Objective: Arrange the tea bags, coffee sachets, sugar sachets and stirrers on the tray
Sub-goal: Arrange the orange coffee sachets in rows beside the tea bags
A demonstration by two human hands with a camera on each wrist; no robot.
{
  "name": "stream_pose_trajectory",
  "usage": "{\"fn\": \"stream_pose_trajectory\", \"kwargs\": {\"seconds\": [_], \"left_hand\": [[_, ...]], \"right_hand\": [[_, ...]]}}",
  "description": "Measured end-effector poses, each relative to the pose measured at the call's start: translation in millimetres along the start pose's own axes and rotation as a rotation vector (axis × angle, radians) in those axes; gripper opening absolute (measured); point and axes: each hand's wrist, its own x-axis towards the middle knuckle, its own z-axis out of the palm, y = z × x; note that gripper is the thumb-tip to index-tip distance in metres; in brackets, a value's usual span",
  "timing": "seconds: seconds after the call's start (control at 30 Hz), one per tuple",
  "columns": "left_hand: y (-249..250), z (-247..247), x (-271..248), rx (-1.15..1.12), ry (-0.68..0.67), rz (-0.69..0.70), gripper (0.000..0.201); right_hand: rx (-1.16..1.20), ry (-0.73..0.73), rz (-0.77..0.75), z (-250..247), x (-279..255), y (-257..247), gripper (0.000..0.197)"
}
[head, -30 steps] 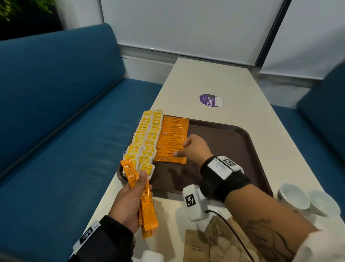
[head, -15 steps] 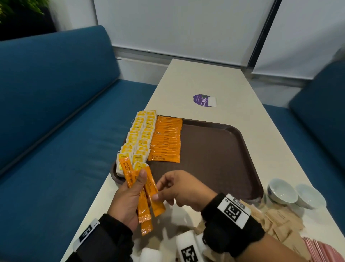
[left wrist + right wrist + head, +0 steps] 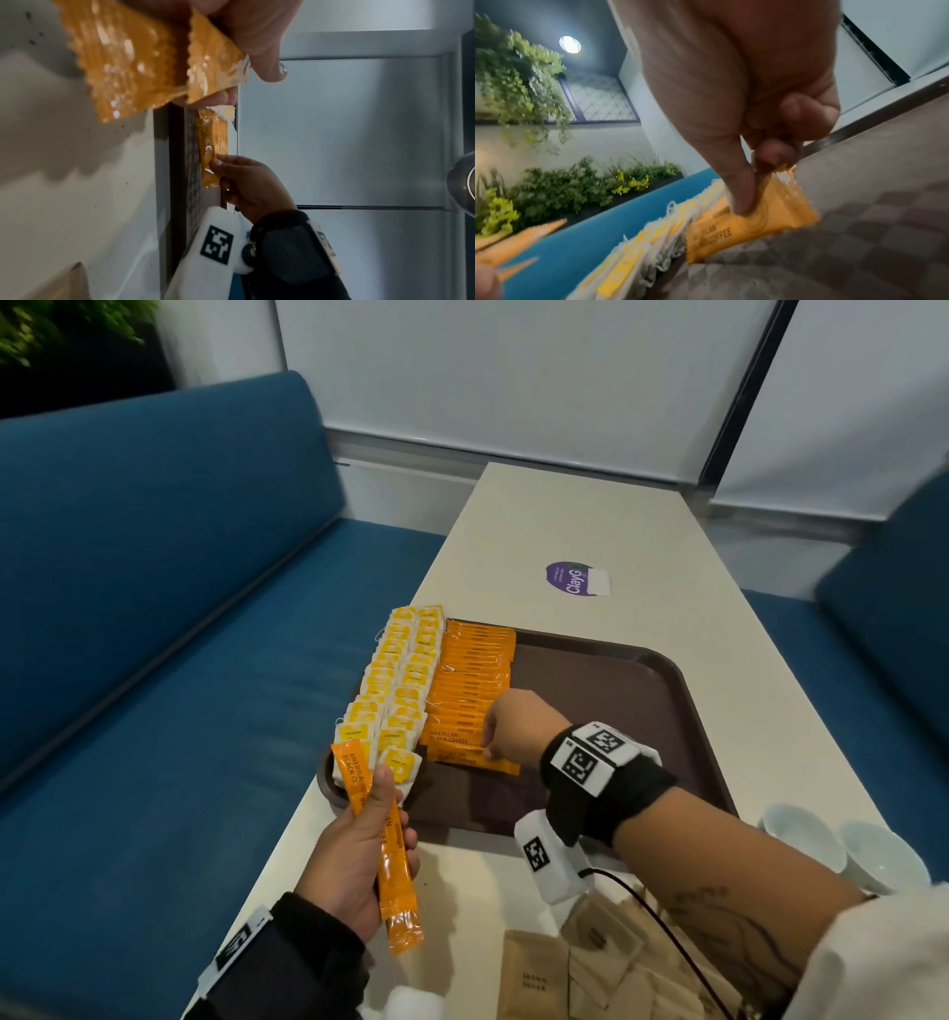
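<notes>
Right hand (image 3: 513,729): we see it low over the brown tray (image 3: 631,711), thumb and fingertips (image 3: 741,205) pinching one orange coffee sachet (image 3: 752,223) by its right end; the remaining fingers are curled into the palm.
Pinched sachet: it lies at the near end of the coffee row (image 3: 470,680), overlapping the sachet before it; we cannot tell whether it already rests fully on the tray.
Left hand (image 3: 354,860): we see it closed round a small bundle of orange coffee sachets (image 3: 390,855), thumb across the front, held above the table's near edge, just in front of the tray's near left corner.
Tea bags (image 3: 398,680): two overlapping columns of yellow-and-white bags fill the tray's left side, touching the coffee row on their right.
Tray: we find its right half bare; it sits on the cream table (image 3: 575,516).
Brown sugar sachets (image 3: 580,973): a loose heap on the table, near the person, under the right forearm.
White cups (image 3: 842,845): two on the table, just beside the tray's near right corner.
Purple sticker (image 3: 570,578): on the table beyond the tray.
Blue bench (image 3: 154,660): beside the table, on the left.
</notes>
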Motion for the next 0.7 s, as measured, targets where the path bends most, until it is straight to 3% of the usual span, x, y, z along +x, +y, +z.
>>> {"fn": "stream_pose_trajectory", "kwargs": {"seconds": [0.17, 0.43, 0.63, 0.7], "left_hand": [[1, -1, 1, -0.002, 0.029, -0.004, 0.045], [1, 3, 0, 0.012, 0.046, -0.009, 0.046], [1, 7, -2, 0.012, 0.024, 0.0, 0.045], [2, 6, -2, 0.008, 0.025, 0.003, 0.044]], "right_hand": [[-0.178, -0.027, -0.03, 1, 20, -9, 0.025], [-0.189, 0.071, -0.03, 1, 31, -11, 0.003], [-0.143, 0.146, 0.013, -1, 27, -7, 0.009], [-0.083, 0.146, 0.017, -3, 21, -4, 0.02]]}}
